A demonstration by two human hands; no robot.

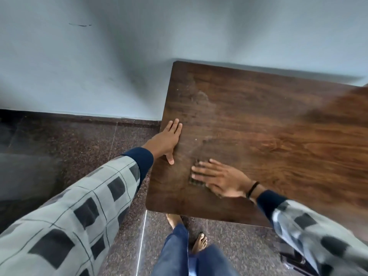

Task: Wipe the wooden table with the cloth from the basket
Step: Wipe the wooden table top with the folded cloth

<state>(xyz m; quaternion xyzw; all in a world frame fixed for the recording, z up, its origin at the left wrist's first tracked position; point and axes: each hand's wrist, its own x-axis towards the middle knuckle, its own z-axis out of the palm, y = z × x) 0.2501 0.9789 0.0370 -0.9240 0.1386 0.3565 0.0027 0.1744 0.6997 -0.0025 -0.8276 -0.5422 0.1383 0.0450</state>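
Under your right hand (221,181), fingers spread flat, a dark cloth (196,181) lies pressed against the wooden table (268,120) near its front left corner. Your left hand (168,141) rests open on the table's left edge, fingers together, holding nothing.

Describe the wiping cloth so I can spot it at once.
Start at the dark brown wooden table against the pale wall and go to its near left corner. The right hand lies flat there, and the small dark ribbed cloth peeks out under its fingers, the only fabric on the table.
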